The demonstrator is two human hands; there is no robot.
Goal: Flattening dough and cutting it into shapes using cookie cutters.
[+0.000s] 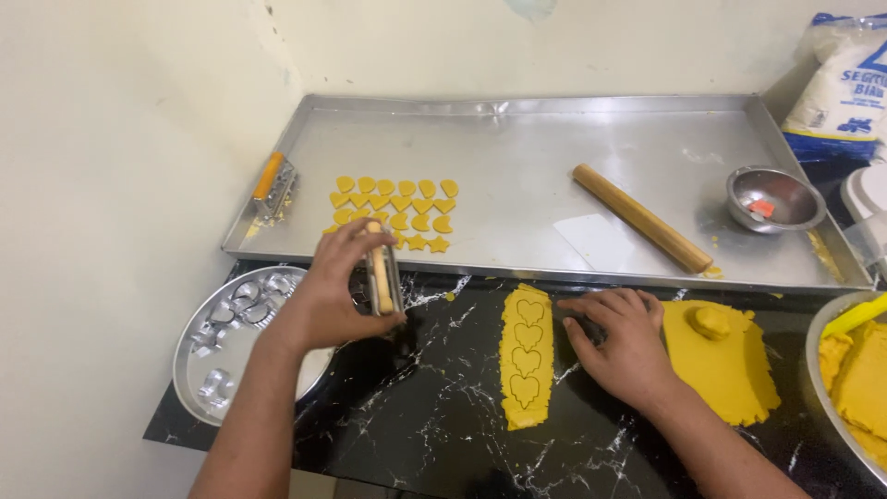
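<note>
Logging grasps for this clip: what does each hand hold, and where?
Left hand grips a small metal cutter frame by its sides, fingers wrapped around. Right hand holds nothing; it lies flat on the black marbled counter.

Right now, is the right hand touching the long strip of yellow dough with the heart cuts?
Apart. The head view shows black counter between the right hand and the dough strip; the fingertips stop short of its right edge.
</note>
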